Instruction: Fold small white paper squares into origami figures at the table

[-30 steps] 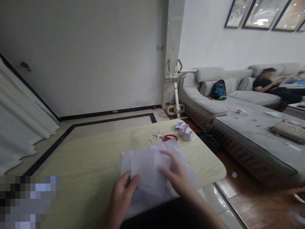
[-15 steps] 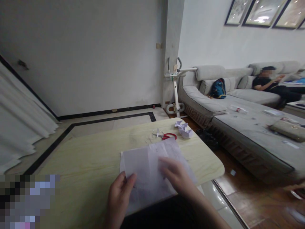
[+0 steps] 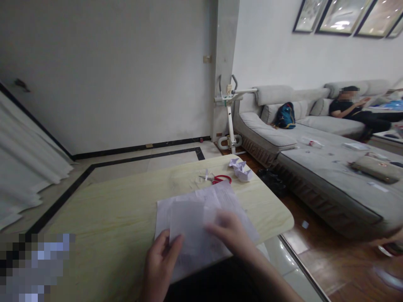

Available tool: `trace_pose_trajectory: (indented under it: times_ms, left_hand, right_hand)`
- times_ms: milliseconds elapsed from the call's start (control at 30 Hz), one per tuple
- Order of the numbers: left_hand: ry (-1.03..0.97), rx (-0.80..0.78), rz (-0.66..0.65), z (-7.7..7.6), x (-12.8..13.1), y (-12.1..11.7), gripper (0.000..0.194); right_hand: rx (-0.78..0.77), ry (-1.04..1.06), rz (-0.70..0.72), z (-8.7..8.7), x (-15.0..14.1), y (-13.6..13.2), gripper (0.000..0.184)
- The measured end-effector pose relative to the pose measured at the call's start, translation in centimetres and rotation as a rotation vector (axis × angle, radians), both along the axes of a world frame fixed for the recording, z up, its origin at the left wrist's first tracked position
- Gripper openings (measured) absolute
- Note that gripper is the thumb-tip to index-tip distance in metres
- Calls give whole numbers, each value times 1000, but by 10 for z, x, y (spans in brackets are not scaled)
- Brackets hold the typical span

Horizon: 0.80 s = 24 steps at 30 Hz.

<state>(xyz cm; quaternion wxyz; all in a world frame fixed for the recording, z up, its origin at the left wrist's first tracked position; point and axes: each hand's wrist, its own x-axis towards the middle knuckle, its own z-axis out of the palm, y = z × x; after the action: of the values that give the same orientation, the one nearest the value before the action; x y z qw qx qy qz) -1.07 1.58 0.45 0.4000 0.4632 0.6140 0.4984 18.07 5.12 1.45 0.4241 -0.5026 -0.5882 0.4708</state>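
Observation:
A folded sheet of white paper point(image 3: 188, 222) lies over a larger white sheet point(image 3: 163, 212) at the near side of the table. My left hand point(image 3: 163, 253) pinches its lower left corner, thumb on top and fingers underneath. At its right edge is my right hand point(image 3: 228, 230), blurred, with curled fingers and the thumb at the paper's edge. Beyond the large sheet are red-handled scissors point(image 3: 222, 179), with paper scraps point(image 3: 201, 178) by the blades. Folded paper pieces point(image 3: 242, 171) sit near the far right corner.
The pale table point(image 3: 113, 218) has a rounded right corner. To the right stands a grey sofa point(image 3: 327, 180) with a blue backpack point(image 3: 286, 115) and a handbag point(image 3: 374, 168). A person point(image 3: 349, 105) sits farther back. White exercise equipment point(image 3: 231, 121) stands by the wall.
The folded sheet has shifted right over the larger sheet, with my left hand still at its corner. My right hand's fingers have curled in from a more stretched pose. The view has turned slightly.

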Motion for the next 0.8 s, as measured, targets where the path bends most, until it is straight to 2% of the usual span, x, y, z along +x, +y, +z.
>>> trace_pose_trajectory:
  times_ms: [133, 267, 400, 533, 667, 733, 800]
  left_hand:
    - [40, -16, -13, -4, -4, 1, 30]
    - [-8, -20, -20, -2, -7, 2, 31]
    - [-28, -35, -9, 1, -6, 1, 31]
    - [-38, -42, 59, -1, -4, 2, 29]
    - [5, -22, 26, -1, -6, 4, 28]
    - [13, -21, 23, 0, -6, 4, 29]
    - [6, -12, 18, 0, -6, 6, 31]
  right_hand:
    - [-10, 82, 9, -2, 2, 1, 31]
    - [0, 72, -7, -3, 2, 1, 34]
    - [17, 59, -65, -6, 3, -1, 27]
    - [47, 139, -70, -4, 3, -4, 44]
    - [21, 168, -83, 3, 4, -5, 59]
    - [-9, 168, -65, 3, 5, -4, 58]
    - [-47, 173, -35, 1, 6, -4, 49]
